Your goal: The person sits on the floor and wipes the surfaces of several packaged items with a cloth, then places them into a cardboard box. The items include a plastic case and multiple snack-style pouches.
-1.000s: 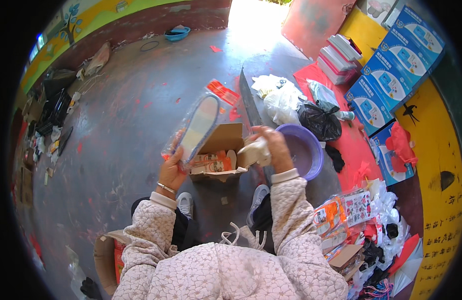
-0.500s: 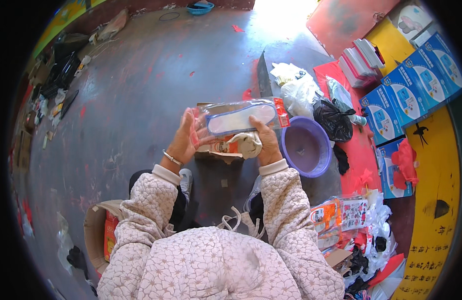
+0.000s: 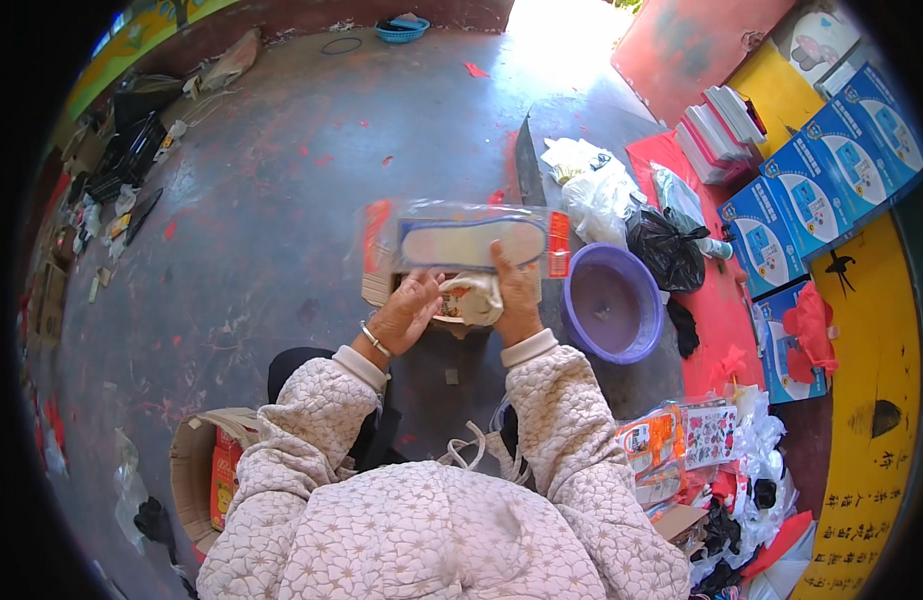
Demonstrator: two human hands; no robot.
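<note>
My right hand (image 3: 518, 298) grips a clear plastic packet of insoles (image 3: 472, 240), its thumb pressed on top. The pale insole in it has a blue edge, and both ends of the packet are red. A rolled cream cloth (image 3: 474, 305) is tucked in the same hand, under the packet. My left hand (image 3: 410, 308) is just below the packet's near edge, its fingers stretched toward the cloth; whether they touch it is unclear. Beneath my hands stands an open cardboard box (image 3: 378, 290), mostly hidden, with orange-and-white printed packaging showing inside.
A purple basin (image 3: 614, 302) of murky water stands to the right, beside a black plastic bag (image 3: 667, 245) and white bags (image 3: 594, 185). Blue boxes (image 3: 817, 205) line the right side. Packets and plastic (image 3: 682, 440) lie lower right; another carton (image 3: 197, 465) stands lower left.
My left hand has come off the packet's left end and moved down and right, near the cloth. The packet's red left end now shows. My right hand has shifted slightly left.
</note>
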